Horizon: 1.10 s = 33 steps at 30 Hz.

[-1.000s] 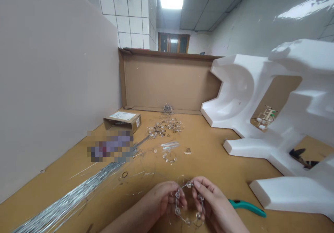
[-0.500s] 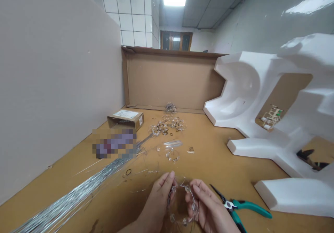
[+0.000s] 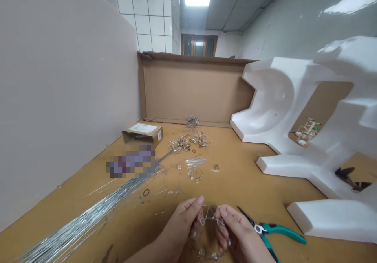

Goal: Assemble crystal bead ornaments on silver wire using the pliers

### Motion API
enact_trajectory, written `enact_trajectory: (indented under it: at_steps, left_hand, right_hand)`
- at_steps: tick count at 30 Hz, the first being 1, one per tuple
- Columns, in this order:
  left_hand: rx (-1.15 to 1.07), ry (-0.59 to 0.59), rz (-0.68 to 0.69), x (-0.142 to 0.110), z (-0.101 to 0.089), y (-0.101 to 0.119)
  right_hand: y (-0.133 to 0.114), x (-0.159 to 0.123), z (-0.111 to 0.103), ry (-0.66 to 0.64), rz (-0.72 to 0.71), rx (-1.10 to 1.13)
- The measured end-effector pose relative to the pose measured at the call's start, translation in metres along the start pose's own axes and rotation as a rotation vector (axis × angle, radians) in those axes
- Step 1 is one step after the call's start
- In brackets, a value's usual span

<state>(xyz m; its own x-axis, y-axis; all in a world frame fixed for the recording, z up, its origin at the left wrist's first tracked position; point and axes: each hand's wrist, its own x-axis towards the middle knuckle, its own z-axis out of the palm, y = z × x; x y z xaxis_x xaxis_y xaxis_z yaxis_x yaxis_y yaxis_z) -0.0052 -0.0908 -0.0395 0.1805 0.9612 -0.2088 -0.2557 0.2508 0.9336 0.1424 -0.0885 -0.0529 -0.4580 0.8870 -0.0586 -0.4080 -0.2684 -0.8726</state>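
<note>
A ring of thin wire strung with clear beads (image 3: 215, 256) hangs between my two hands near the bottom of the view. My left hand (image 3: 184, 223) pinches its left side, thumb pointing up. On the other side my right hand (image 3: 235, 225) grips the ring between thumb and fingers. Between the fingertips, wire ends cross at the top of the loop. Beside my right hand lie needle-nose pliers (image 3: 282, 231) with green handles, jaws toward the upper left. Farther off on the table rests a second beaded wire ring (image 3: 195, 174).
A long bundle of silvery wires (image 3: 97, 212) runs across the left. Behind are a pile of beaded pieces and dark rings (image 3: 188, 142), a small cardboard box (image 3: 156, 135) and short rods (image 3: 195, 161). White foam packing (image 3: 306, 168) stands at the right.
My hands parted slightly around the ring, then came closer together, and the wire ends now cross at its top. The pliers show more fully beside my right hand. The view has shifted slightly.
</note>
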Motion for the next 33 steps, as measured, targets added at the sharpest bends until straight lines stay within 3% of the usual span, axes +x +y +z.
enact_trajectory:
  at_steps: [5,10,16,20,22,27,33]
  left_hand:
    - [-0.339,-0.241,-0.179,0.003,0.005,-0.006]
    - [-0.286,-0.185,-0.127,0.002,0.015,-0.011]
    - [-0.277,-0.308,-0.154,-0.001,0.013,-0.011]
    - [-0.132,-0.252,-0.141,-0.004,0.012,-0.011]
    - [-0.098,-0.202,-0.103,-0.005,0.014,-0.011]
    - [-0.2,-0.154,-0.097,-0.006,0.015,-0.004]
    - [-0.298,-0.105,-0.124,0.002,0.002,-0.001]
  right_hand:
    - [0.007,0.002,0.001,-0.028,-0.044,-0.048]
    - [0.012,0.0,0.008,0.14,-0.051,-0.151]
    - [0.005,-0.012,0.027,0.454,-0.1,-0.254]
    - [0.0,-0.016,0.028,0.566,-0.125,-0.405]
    - [0.001,-0.016,0.026,0.543,-0.122,-0.457]
    - [0.004,-0.015,0.019,0.321,-0.125,-0.573]
    - [0.005,-0.02,0.0,0.157,-0.452,-0.893]
